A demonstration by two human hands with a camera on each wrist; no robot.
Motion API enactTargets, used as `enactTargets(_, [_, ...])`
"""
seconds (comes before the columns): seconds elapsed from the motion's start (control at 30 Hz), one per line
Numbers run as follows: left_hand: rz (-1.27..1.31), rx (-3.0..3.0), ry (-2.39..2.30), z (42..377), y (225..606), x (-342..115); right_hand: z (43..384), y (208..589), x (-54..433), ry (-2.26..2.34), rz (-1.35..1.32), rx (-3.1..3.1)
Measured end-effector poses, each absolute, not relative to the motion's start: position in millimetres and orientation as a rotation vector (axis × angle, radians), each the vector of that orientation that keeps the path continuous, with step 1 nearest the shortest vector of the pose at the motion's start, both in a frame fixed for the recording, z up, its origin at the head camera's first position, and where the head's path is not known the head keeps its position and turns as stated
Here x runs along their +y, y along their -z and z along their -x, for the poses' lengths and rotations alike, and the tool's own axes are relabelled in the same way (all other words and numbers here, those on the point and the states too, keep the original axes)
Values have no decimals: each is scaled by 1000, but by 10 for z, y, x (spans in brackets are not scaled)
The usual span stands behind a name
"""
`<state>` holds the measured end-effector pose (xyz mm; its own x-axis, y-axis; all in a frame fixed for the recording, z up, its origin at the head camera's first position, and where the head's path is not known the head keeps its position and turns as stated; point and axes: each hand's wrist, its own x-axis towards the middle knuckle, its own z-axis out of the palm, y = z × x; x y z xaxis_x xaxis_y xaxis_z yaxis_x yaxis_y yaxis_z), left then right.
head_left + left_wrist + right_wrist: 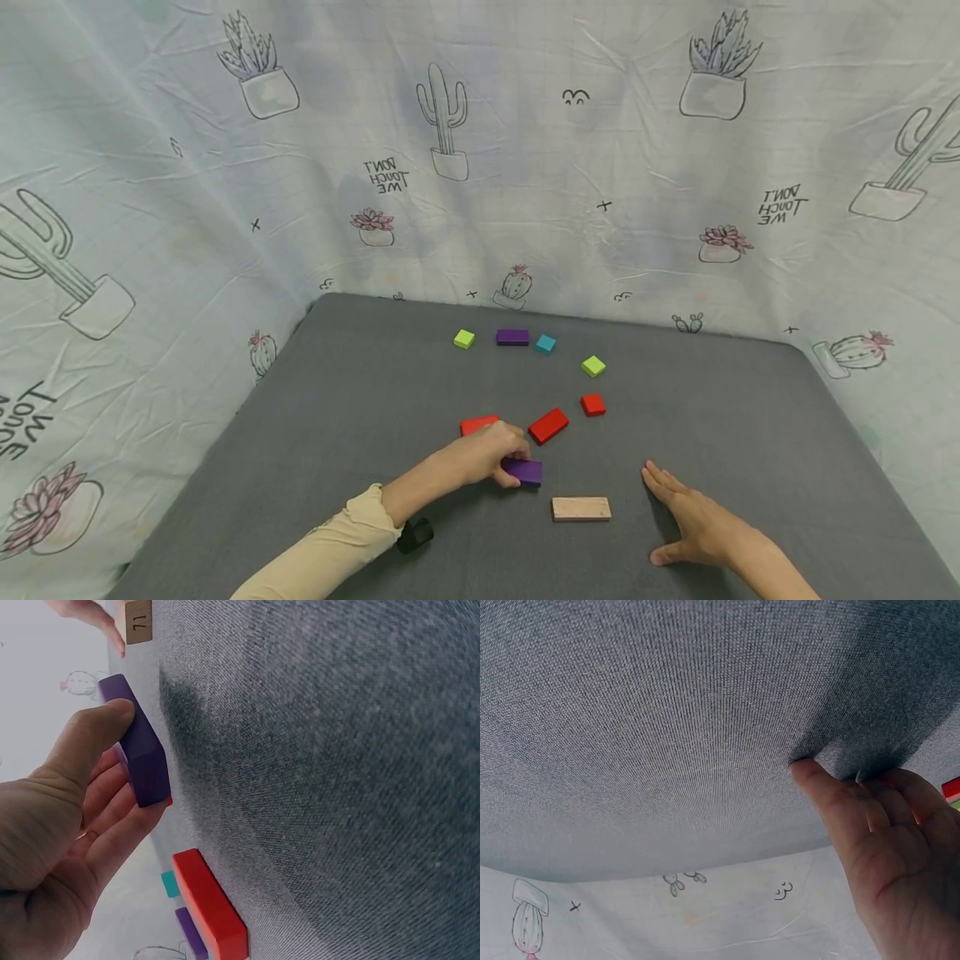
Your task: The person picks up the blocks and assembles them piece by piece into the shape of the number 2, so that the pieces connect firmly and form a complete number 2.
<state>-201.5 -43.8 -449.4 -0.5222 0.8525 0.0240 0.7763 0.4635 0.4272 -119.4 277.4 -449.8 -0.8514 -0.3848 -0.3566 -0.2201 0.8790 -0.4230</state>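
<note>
Okay, right hand (697, 523): relaxed, fingers extended, holding nothing.
Left hand (495, 450): pinching the purple block (527, 473), thumb opposite fingers.
Purple block: near the wooden block (581, 509), seemingly just above the surface (360, 400); we judge it light, rigid; grip opposite long faces.
Red block (474, 426): partly hidden behind left hand.

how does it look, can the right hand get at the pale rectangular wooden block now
Probably yes: the right hand is empty, and only grey cloth shows between it and the wooden block.
</note>
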Motion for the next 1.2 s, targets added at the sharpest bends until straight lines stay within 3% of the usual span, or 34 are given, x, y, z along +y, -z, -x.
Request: enactTargets(1.2, [-1417, 2529, -506, 1990, 4524, -447, 1186, 4507, 2766, 486, 457, 2629])
